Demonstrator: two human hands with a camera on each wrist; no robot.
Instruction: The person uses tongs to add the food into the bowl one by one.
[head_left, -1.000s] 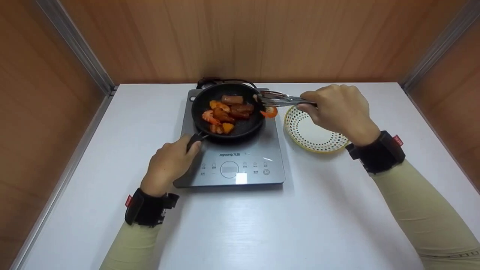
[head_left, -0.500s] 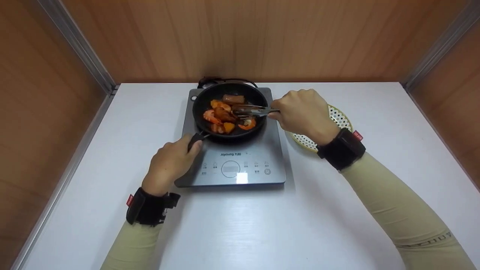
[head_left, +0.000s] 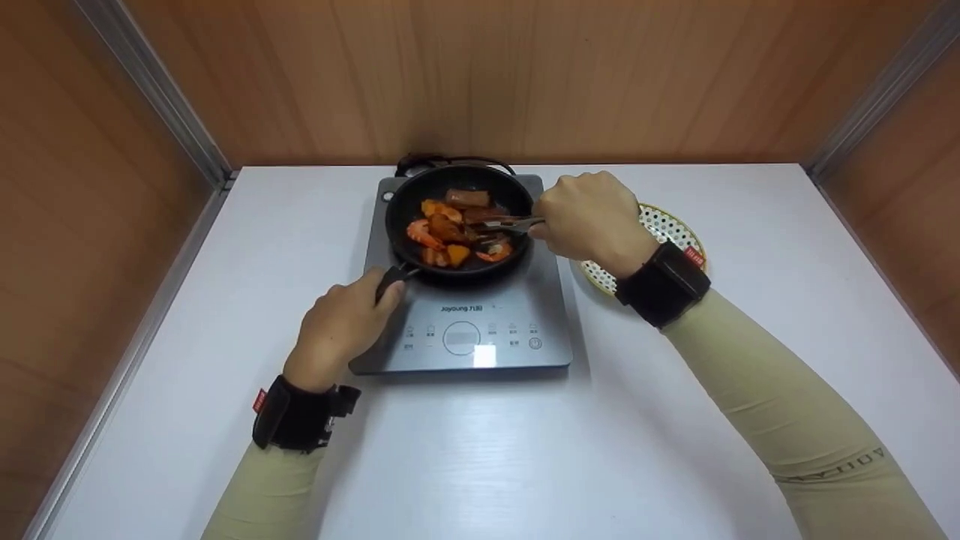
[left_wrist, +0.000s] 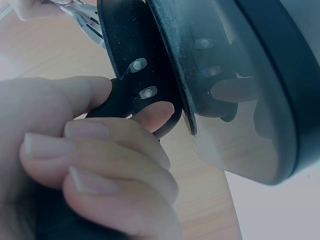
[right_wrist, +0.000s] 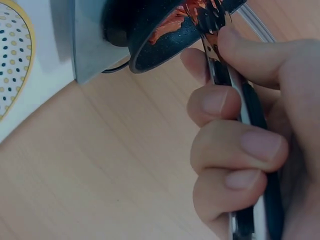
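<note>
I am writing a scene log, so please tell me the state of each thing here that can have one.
Left hand: grips the pan handle.
Right hand: grips the tongs.
Tongs: tips inside the pan, among the food.
Pan: on the cooker, holding shrimp and other pieces.
Dotted plate: on the table, partly hidden, contents unclear.

Left grip (head_left: 341,326) curled tight, right grip (head_left: 589,221) clenched, forearms angled inward

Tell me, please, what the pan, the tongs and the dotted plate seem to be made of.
The pan looks like dark metal with a matte, speckled nonstick coating; its handle seems black plastic, riveted on. The tongs look like polished steel, bright and reflective, with a black strip along the grip, perhaps plastic or rubber. The plate seems glazed ceramic or melamine: white, dotted, yellow rim; I cannot tell which.
</note>
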